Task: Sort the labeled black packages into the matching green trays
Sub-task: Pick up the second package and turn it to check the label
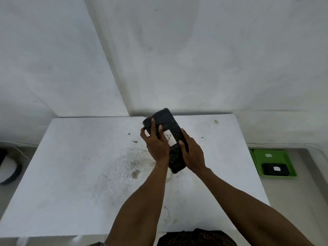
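Note:
Both hands hold one black package (166, 121) above the far middle of the white table (74, 174). Its white label (170, 139) faces me and carries a drawn triangle-like mark. My left hand (156, 144) grips the package's left side, fingers across its top face. My right hand (192, 153) clasps the lower right edge. A green tray (284, 155) lies on the floor at the right, with a white label and another black package (276, 169) inside it. A sliver of a second green tray (251, 154) shows just left of it.
White walls meet in a corner behind the table. A black and white object (8, 167) lies on the floor at the far left. The tabletop has dark stains near its middle (131, 166).

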